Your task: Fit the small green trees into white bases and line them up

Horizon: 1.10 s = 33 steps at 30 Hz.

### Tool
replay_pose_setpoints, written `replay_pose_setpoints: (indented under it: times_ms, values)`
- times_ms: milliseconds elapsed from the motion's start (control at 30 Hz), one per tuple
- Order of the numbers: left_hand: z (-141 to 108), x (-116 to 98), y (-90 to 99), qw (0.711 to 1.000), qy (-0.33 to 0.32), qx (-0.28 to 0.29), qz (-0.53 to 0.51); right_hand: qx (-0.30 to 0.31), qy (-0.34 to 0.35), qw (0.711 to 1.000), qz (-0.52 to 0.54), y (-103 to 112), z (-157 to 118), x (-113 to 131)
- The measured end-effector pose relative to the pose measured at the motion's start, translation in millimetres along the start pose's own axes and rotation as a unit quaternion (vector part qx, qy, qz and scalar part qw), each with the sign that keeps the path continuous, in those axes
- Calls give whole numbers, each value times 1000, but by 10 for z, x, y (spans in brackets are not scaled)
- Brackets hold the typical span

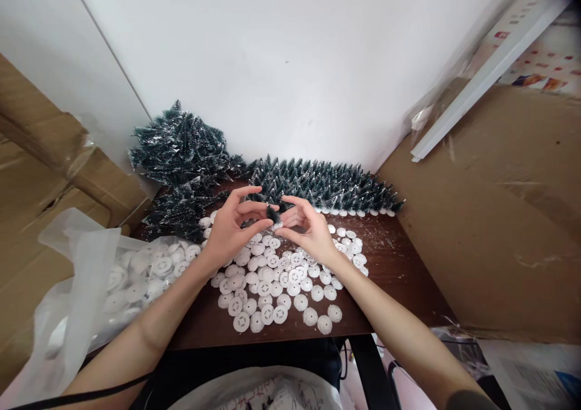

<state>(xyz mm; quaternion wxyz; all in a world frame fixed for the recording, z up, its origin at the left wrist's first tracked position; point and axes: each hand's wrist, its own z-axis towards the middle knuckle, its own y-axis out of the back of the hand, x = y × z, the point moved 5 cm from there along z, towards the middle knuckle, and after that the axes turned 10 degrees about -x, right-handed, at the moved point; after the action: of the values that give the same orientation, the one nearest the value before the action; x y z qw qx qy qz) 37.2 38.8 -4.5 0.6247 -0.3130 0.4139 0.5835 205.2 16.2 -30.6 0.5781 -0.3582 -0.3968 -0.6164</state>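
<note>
My left hand (233,222) pinches a small dark green bottle-brush tree (272,214) between thumb and fingers. A white round base (276,224) shows at the tree's lower end, where the fingertips of my right hand (311,225) close on it. Tree and base meet, but I cannot tell how firmly they are joined. Below both hands, many loose white round bases (270,277) lie spread over the dark brown table (394,277), some with slots and some with a centre hole facing up.
Behind my hands, frosted trees stand in rows on white bases (318,183). A heap of loose trees (179,150) rises at the back left. A clear plastic bag (140,271) of white bases lies left. Cardboard (490,216) walls the right side; a white bag (254,389) sits at my lap.
</note>
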Motion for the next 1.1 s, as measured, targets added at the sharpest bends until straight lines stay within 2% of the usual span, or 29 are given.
replay_pose_setpoints:
  times_ms: [133, 267, 400, 467, 533, 633, 700, 867, 1100]
  values:
    - [-26, 26, -23, 1000, -8, 9, 20, 37, 79, 991, -104, 13, -17, 37]
    - [-59, 54, -68, 998, -23, 42, 47, 70, 134, 972, -179, -1, -42, 59]
    - [-76, 73, -92, 996, -29, 54, 62, 88, 172, 957, -216, -17, -48, 114]
    - [-80, 60, -106, 996, -28, 62, 57, 95, 158, 960, -209, 1, -24, 143]
    - [-83, 32, -123, 996, -24, 73, 47, 105, 116, 969, -194, 54, 19, 158]
    - [-75, -31, -129, 996, -32, 68, 52, 103, 36, 976, -186, 222, 95, 168]
    - [-62, -77, -118, 995, -53, 50, 62, 94, 6, 974, -207, 368, 135, 176]
    - [-40, -119, -98, 994, -80, 29, 67, 107, -42, 950, -291, 617, 168, 100]
    - [-49, -101, -100, 992, -89, 38, 78, 96, -42, 902, -419, 678, 195, -82]
